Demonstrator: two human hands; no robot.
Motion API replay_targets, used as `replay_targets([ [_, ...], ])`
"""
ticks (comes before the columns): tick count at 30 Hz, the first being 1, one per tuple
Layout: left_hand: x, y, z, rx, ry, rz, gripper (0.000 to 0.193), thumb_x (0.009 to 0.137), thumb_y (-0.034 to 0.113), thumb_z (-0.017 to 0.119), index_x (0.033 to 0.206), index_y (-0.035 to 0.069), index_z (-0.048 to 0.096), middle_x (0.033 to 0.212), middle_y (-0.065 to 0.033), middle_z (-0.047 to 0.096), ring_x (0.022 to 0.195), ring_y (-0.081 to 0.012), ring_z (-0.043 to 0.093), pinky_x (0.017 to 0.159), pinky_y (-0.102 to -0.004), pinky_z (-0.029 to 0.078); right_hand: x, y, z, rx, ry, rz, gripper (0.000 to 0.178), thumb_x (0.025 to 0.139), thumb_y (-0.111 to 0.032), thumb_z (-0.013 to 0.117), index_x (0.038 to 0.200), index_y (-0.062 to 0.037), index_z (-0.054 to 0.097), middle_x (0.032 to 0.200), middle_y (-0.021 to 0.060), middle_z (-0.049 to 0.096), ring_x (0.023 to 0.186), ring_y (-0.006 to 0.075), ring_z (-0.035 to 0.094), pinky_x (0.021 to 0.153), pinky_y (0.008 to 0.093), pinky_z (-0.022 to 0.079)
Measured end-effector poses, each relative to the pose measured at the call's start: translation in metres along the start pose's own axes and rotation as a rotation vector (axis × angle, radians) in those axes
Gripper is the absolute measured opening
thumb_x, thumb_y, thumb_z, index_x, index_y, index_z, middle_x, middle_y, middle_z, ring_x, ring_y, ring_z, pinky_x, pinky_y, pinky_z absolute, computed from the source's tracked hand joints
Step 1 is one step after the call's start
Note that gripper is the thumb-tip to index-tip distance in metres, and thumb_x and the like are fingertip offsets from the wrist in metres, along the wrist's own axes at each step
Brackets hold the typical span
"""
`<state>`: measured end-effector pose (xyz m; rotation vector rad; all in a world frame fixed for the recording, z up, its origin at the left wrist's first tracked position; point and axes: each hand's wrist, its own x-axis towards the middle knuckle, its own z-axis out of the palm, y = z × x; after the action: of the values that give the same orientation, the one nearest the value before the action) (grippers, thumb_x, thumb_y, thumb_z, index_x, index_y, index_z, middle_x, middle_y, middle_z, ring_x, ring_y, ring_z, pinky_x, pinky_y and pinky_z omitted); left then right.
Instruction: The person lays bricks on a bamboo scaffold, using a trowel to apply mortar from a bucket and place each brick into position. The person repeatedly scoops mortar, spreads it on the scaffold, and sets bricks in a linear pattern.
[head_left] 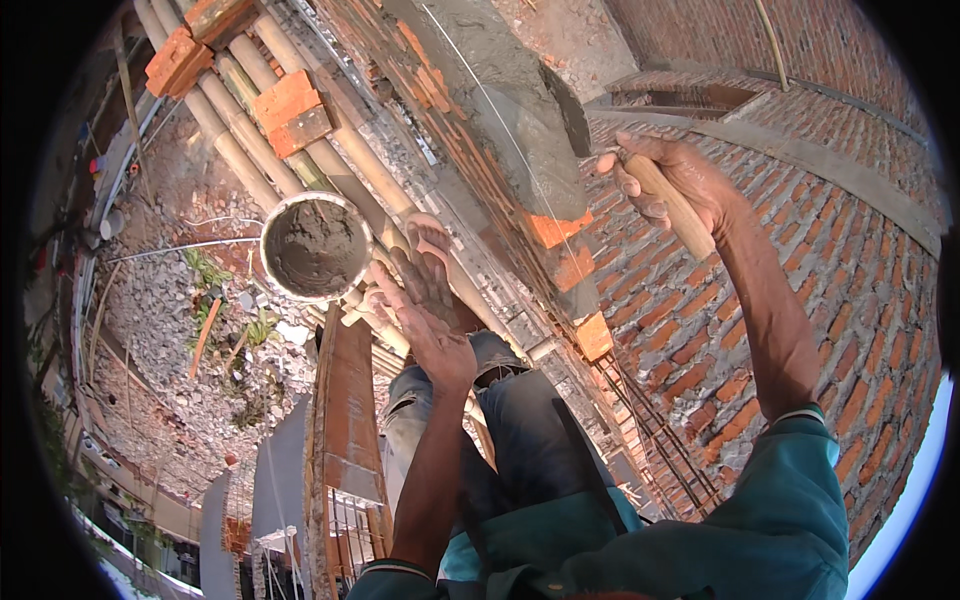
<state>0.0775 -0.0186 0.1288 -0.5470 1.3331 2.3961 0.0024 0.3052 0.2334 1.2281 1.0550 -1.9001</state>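
Observation:
My right hand (690, 180) is wrapped round the wooden handle of a trowel (676, 212). Its dark grey blade is beside the wet mortar (500, 110) on top of the brick wall; I cannot tell whether they touch. Below and left of it, my left hand (437, 345) hangs with fingers stretched out and nothing in them. Just up and left from those fingers stands a round bucket (267, 255) with grey mortar inside. A thin white string (487, 98) runs along the mortar bed, and orange bricks (558, 230) show at the bed's near end.
Bamboo poles (235, 145) lie side by side at upper left, bearing loose bricks (290, 110). My feet rest on the poles beside the bucket. Rubble ground (165, 320) lies far below at left. A brick wall (740, 330) fills the right. Steel bars (655, 430) stick out near my legs.

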Motion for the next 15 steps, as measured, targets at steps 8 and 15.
replay_targets([
  [8, -0.103, 0.026, -0.138, -0.051, 0.177, -0.439, 0.081, 0.106, 0.061, 0.038, 0.167, 0.018, 0.007, 0.17, -0.0148, 0.019, 0.155, -0.0319, 0.027, 0.123, -0.0495, 0.027, 0.029, -0.061, 0.027, -0.629, 0.155, -0.132, 0.037, 0.11, -0.03, 0.044, 0.114, 0.0025, 0.062, 0.069, 0.0006, 0.057, 0.044, 0.0046, 0.052, 0.034, 0.0189, 0.048],
  [15, -0.155, 0.027, -0.207, -0.531, 0.302, -0.609, 0.071, 0.106, 0.06, 0.04, 0.164, 0.022, 0.023, 0.163, -0.0162, 0.033, 0.151, -0.035, 0.031, 0.117, -0.0665, 0.034, -0.078, 0.074, 0.018, -0.521, 0.467, 0.134, 0.04, 0.109, -0.038, 0.053, 0.104, 0.0004, 0.065, 0.066, 0.0054, 0.061, 0.039, 0.0125, 0.051, 0.033, 0.028, 0.042],
])
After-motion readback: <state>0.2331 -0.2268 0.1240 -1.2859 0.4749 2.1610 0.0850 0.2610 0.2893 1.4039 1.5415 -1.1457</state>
